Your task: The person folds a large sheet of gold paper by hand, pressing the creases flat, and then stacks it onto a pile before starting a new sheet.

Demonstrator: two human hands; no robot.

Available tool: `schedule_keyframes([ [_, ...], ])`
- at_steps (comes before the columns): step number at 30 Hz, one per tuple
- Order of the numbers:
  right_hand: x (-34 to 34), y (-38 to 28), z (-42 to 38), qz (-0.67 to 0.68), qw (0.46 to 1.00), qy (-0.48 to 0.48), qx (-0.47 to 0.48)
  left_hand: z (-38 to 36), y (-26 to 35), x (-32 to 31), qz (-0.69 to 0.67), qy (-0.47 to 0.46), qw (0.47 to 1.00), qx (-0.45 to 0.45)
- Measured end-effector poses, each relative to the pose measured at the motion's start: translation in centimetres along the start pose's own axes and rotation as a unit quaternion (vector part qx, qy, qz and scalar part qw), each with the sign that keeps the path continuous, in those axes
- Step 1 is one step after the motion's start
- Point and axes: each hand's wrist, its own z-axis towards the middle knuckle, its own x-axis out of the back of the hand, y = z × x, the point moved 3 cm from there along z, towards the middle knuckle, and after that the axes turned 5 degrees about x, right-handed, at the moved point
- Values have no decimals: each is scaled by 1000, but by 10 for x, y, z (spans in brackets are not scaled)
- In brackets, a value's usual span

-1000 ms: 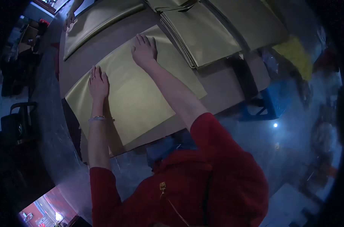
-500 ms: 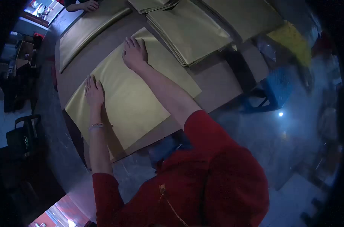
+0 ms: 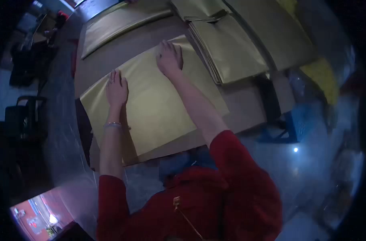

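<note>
A large gold sheet, which looks like paper or thin shiny material, lies in front of me on a brown board-like surface. My left hand rests on its far left part, open, with the fingers stretched to the far edge. Farther right, my right hand lies near the same edge, open, fingers stretched and slightly apart. Both palms face down on the sheet, and their undersides are hidden. Neither hand visibly grips anything.
Beyond the sheet lies another gold piece with a folded or rolled edge. Stacked folded gold sheets are at the right, beside a wider gold sheet. A blue plastic stool stands right of the table; a dark chair is at left.
The view has shifted, so the sheet and table sit farther right. Both hands stay in about the same places on the sheet. Another person's hand at the far side has mostly left view.
</note>
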Motion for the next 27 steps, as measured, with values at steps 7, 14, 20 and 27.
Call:
schedule_keyframes([
  [7, -10, 23, 6, -32, 999, 8, -16, -6, 6, 6, -30, 19, 999, 23],
  [14, 24, 61, 16, -80, 995, -47, -29, -7, 6, 8, -57, 49, 997, 19],
  [20, 17, 61, 22, -175, 978, -106, -33, -9, 9, 9, -57, 42, 997, 27],
  [27, 8, 15, 18, -80, 988, -122, 52, -8, 8, 5, -33, 57, 998, 21],
])
